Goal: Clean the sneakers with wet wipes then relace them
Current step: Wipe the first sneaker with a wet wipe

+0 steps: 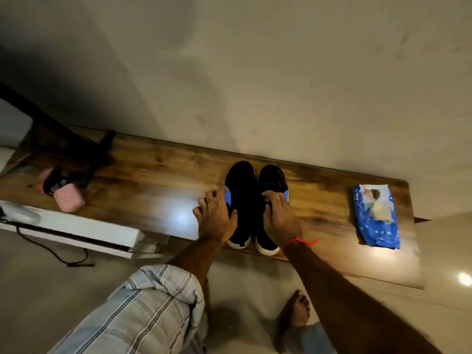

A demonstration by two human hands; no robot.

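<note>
Sneakers (251, 200), black, one pair: stood side by side on the wooden table (153, 175), one gripped under each hand. Left hand (217, 215) and right hand (279, 217) are curled round the collars. Wet wipes pack (376, 215): lying well right of the right hand, untouched. Step judged: positioning before cleaning; a wipe is to be drawn next.

Left sleeve (143, 312): pale blue-white plaid, grey and tan lines, cuff rolled up well short of the left hand (215, 215); forearm bare from cuff to hand; right arm (357, 297) bare, no sleeve in view; red thread (302, 241) tied at the wrist just behind the right hand (279, 218), loose ends sticking out sideways; bare foot (297, 311) below the thread.
</note>
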